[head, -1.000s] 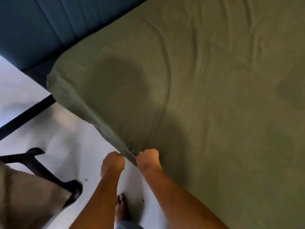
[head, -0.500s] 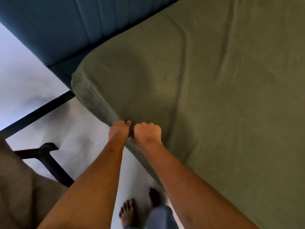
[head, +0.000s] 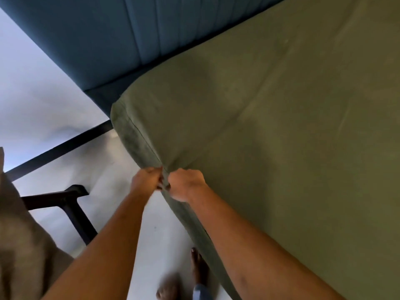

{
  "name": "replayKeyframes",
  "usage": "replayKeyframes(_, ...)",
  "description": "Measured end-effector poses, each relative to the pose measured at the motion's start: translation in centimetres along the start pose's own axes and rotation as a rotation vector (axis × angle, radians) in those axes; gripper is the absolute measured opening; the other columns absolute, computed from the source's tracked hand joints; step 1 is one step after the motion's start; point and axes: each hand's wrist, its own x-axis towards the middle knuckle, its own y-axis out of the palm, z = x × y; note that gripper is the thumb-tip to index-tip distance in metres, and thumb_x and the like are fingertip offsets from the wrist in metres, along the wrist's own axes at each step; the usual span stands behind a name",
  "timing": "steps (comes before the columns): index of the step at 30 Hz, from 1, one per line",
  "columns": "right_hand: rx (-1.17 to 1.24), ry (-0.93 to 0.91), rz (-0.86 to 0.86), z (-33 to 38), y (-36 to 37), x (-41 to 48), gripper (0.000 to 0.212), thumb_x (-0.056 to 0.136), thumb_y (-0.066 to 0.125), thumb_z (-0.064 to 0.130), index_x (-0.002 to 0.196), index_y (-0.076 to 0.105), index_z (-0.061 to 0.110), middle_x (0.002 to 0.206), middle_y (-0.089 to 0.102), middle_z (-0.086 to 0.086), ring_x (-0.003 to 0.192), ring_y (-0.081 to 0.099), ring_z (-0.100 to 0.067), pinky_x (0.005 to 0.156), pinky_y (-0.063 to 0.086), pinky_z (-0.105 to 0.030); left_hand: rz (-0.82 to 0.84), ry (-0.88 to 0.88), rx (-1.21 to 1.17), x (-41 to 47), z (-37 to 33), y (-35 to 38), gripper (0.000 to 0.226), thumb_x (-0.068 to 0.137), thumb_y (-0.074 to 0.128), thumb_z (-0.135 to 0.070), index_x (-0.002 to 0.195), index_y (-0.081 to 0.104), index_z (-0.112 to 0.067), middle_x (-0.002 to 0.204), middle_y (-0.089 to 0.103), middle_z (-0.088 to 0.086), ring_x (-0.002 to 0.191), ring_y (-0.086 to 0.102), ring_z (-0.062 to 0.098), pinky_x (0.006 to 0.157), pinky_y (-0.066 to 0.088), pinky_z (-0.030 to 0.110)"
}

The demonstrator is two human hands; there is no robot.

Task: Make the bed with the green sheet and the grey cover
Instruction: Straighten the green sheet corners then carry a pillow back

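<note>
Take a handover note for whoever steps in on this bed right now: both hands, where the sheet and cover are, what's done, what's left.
Left hand: grips the side edge of the green sheet.
Right hand: grips the same edge, right beside the left.
Sheet: spread flat, wrapped down over the corner by the blue headboard; a few creases run from the grip.
Greyish cloth at lower left, by a black frame: probably the cover, not on the bed.
Done: sheet laid.
Left: probably finish this edge, smooth the creases, then spread the cover.
</note>
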Motion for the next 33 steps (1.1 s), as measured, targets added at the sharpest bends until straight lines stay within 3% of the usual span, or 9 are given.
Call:
replayKeyframes(3, 0.093, 0.076, -0.184, -0.7, -3.1, 2.3, 0.030, 0.099, 0.042, 0.033, 0.115, 0.061, 0.015, 0.117, 0.064, -0.009, 0.108, 0.061, -0.032, 0.079, 0.044, -0.035, -0.149, 0.028, 0.009, 3.1, -2.8, -1.9, 0.048, 0.092, 0.044, -0.058, 0.106, 0.057, -0.014, 0.096, 0.067, 0.010, 0.076, 0.067, 0.025, 0.081, 0.055, 0.040)
replayKeyframes(8, -0.021, 0.157, -0.184, -0.6, -5.5, 6.4, 0.039, 0.097, 0.043, 0.049, 0.108, 0.064, 0.019, 0.110, 0.064, -0.002, 0.104, 0.061, -0.024, 0.071, 0.039, -0.032, -0.166, -0.019, 0.150, 7.0, -7.4, -2.8, 0.055, 0.094, 0.036, -0.060, 0.110, 0.052, -0.010, 0.075, 0.065, 0.007, 0.056, 0.063, 0.018, 0.079, 0.054, 0.034)
replayKeyframes(12, -0.019, 0.134, -0.159, 0.0, -4.2, 7.9, 0.038, 0.100, 0.039, 0.045, 0.107, 0.065, 0.019, 0.112, 0.065, -0.001, 0.104, 0.062, -0.022, 0.069, 0.039, -0.032, -0.212, 0.021, 0.245, 9.1, -6.7, -3.8, 0.042, 0.101, 0.036, -0.041, 0.119, 0.054, -0.008, 0.104, 0.065, 0.015, 0.095, 0.063, 0.029, 0.094, 0.049, 0.044)
replayKeyframes(16, -0.019, 0.052, -0.180, 1.4, -4.2, 9.1, 0.037, 0.101, 0.037, 0.041, 0.107, 0.064, 0.017, 0.111, 0.065, -0.004, 0.102, 0.061, -0.025, 0.070, 0.038, -0.033, -0.349, 0.026, 0.066, 9.3, -4.5, -5.4, 0.041, 0.099, 0.042, -0.043, 0.117, 0.060, -0.011, 0.107, 0.063, 0.014, 0.093, 0.060, 0.027, 0.083, 0.049, 0.038)
replayKeyframes(20, -0.031, -0.003, -0.169, 2.2, -4.8, 10.6, 0.025, 0.099, 0.048, 0.034, 0.107, 0.064, 0.016, 0.106, 0.064, -0.002, 0.100, 0.062, -0.024, 0.069, 0.039, -0.033, -0.215, -0.112, 0.006, 10.2, -5.2, -5.9, 0.038, 0.099, 0.044, -0.036, 0.112, 0.057, -0.003, 0.099, 0.065, 0.016, 0.076, 0.061, 0.024, 0.072, 0.052, 0.034)
replayKeyframes(22, -0.020, -0.034, -0.146, 1.7, -5.4, 11.2, 0.030, 0.096, 0.051, 0.039, 0.109, 0.064, 0.015, 0.108, 0.064, -0.004, 0.101, 0.062, -0.026, 0.070, 0.040, -0.033, -0.192, -0.125, 0.020, 11.3, -6.0, -6.6, 0.034, 0.100, 0.042, -0.033, 0.110, 0.055, -0.002, 0.103, 0.067, 0.018, 0.081, 0.065, 0.029, 0.078, 0.054, 0.038)
replayKeyframes(26, -0.064, -0.078, -0.091, 1.1, -6.2, 12.6, 0.039, 0.094, 0.054, 0.044, 0.119, 0.060, 0.015, 0.119, 0.061, -0.006, 0.109, 0.059, -0.029, 0.075, 0.042, -0.036, -0.134, -0.130, 0.045, 12.9, -8.3, -8.3, 0.064, 0.089, 0.041, -0.066, 0.118, 0.051, -0.009, 0.107, 0.062, 0.013, 0.090, 0.063, 0.029, 0.072, 0.048, 0.038)
replayKeyframes(28, -0.077, -0.075, -0.101, 1.3, -6.1, 13.0, 0.036, 0.095, 0.053, 0.038, 0.122, 0.059, 0.016, 0.122, 0.060, -0.006, 0.111, 0.059, -0.029, 0.074, 0.041, -0.035, -0.065, -0.118, -0.017, 13.7, -9.2, -8.3, 0.069, 0.089, 0.039, -0.067, 0.121, 0.050, -0.007, 0.109, 0.063, 0.014, 0.099, 0.064, 0.033, 0.073, 0.047, 0.038)
replayKeyframes(33, -0.029, 0.017, -0.199, 2.6, -5.7, 13.0, 0.032, 0.097, 0.042, 0.011, 0.121, 0.061, 0.015, 0.124, 0.061, -0.005, 0.112, 0.060, -0.028, 0.075, 0.040, -0.033, -0.272, -0.007, -0.090, 13.4, -8.4, -7.2, 0.035, 0.101, 0.036, -0.040, 0.111, 0.054, -0.012, 0.101, 0.062, 0.014, 0.091, 0.065, 0.028, 0.079, 0.056, 0.041)
